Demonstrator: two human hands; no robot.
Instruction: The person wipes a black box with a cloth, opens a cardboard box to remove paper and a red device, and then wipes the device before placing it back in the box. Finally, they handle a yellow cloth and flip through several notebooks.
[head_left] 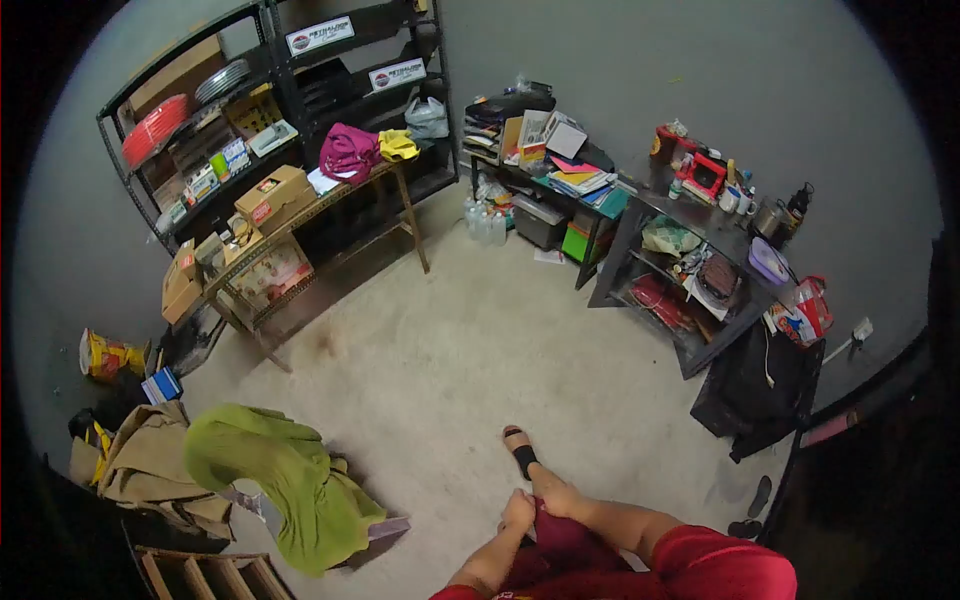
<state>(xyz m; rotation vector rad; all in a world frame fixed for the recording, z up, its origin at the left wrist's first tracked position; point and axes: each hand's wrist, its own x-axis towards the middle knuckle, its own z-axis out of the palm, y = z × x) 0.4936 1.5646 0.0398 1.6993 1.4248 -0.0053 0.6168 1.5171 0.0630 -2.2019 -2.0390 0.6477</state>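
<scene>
mottled grey floor (420, 350) spread beneath; fingers of left hand (517, 512) and right hand (558, 498) gripped soft, bunched maroon cloth (558, 535), its lower edge indistinct.

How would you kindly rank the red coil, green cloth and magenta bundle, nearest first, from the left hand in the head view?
From the left hand:
1. Green cloth, lower left.
2. Magenta bundle, on the table.
3. Red coil, on the rack.
</scene>
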